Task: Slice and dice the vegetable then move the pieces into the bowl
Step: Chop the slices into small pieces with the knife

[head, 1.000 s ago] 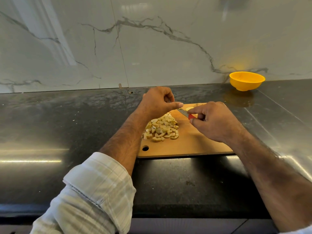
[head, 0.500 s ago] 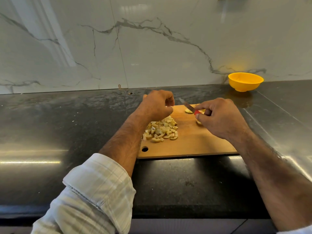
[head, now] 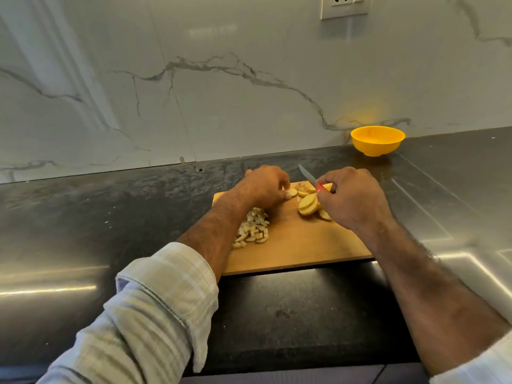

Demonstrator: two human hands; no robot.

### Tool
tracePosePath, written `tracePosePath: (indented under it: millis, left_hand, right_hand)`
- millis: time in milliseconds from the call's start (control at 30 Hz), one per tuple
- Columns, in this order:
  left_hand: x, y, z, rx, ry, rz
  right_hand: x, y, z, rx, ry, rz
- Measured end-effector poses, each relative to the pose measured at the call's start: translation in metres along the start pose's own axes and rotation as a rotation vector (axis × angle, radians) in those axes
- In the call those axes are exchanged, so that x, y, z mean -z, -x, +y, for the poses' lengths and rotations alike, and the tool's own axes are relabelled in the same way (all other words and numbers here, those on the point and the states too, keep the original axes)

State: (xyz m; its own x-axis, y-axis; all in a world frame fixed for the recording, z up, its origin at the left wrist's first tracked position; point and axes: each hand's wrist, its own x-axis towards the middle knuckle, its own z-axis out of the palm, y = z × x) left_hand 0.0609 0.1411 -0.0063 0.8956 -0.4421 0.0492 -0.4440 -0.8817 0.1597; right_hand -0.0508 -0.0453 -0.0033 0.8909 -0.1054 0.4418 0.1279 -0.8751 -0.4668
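Observation:
A wooden cutting board [head: 299, 245] lies on the dark counter. A heap of diced pale vegetable pieces [head: 253, 228] sits on its left part. Round slices [head: 308, 203] lie overlapped near the board's far right side. My right hand [head: 352, 200] grips a small knife [head: 309, 176] with a red handle, its blade pointing up and away over the slices. My left hand [head: 266, 187] is curled over the board's far edge, its fingertips pinching a small slice [head: 292, 193]. The yellow bowl [head: 377, 140] stands far right against the wall, and no pieces show inside it.
A marble backsplash rises behind the counter, with a wall socket [head: 345, 5] at the top right. A steel surface [head: 457, 217] adjoins the board on the right. Dark counter [head: 304, 314] stretches in front of the board and to its left.
Both hands have shifted toward the slices at the board's far side. My left hand has reached right and taken a small slice; the knife blade has tilted upward.

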Motion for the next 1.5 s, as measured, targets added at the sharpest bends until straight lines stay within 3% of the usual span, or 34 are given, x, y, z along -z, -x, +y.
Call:
tracePosePath:
  millis: [167, 300, 400, 500, 600, 667, 1067, 1300, 1500]
  left_hand:
    - [0.000, 0.008, -0.008, -0.029, -0.051, 0.091]
    - [0.002, 0.020, -0.018, 0.017, 0.148, 0.175]
    - [0.016, 0.038, -0.029, 0.019, 0.309, 0.149]
    - [0.033, 0.059, -0.046, 0.020, 0.439, 0.002]
    - [0.037, 0.070, -0.053, 0.024, 0.381, -0.164]
    - [0.035, 0.069, -0.053, 0.010, 0.326, -0.175]
    - [0.044, 0.074, -0.072, 0.092, 0.244, 0.111]
    - [0.035, 0.068, -0.055, -0.051, 0.275, -0.172]
    - [0.027, 0.063, -0.049, -0.079, 0.191, -0.188]
  right_hand:
    - [0.001, 0.001, -0.004, 0.026, -0.005, 0.016]
    - [0.003, 0.003, -0.009, 0.030, -0.020, 0.015]
    - [0.004, 0.005, -0.013, 0.055, -0.049, -0.030]
    - [0.001, 0.007, -0.019, 0.078, -0.061, -0.181]
    - [-0.006, 0.010, -0.023, 0.088, -0.027, -0.277]
    - [-0.008, 0.010, -0.023, 0.084, -0.013, -0.285]
    - [-0.008, 0.011, -0.023, 0.072, 0.030, -0.254]
    - [-0.008, 0.010, -0.022, 0.051, 0.022, -0.287]
    - [-0.011, 0.009, -0.026, 0.001, 0.088, -0.517]
